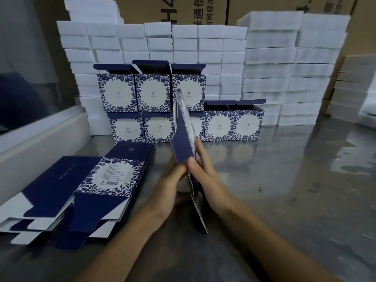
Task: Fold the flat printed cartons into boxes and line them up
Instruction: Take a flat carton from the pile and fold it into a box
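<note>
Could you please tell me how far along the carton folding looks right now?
Eight folded boxes stand lined up in two tiers against the white foam blocks, lids still open. The left hand and right hand hold one flat carton edge-on, not yet opened out. A stack of flat cartons still waits at left.

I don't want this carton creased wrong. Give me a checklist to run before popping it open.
1. Both hands hold the flat carton: left hand, right hand: ok.
2. Carton is edge-on, not yet opened: ok.
3. Its flaps free of creases: cannot tell.
4. Bare metal table in front to work on: ok.
5. Room on the upper row of folded boxes, above the two right-hand boxes: ok.
6. Flat carton stack within reach: ok.
</note>
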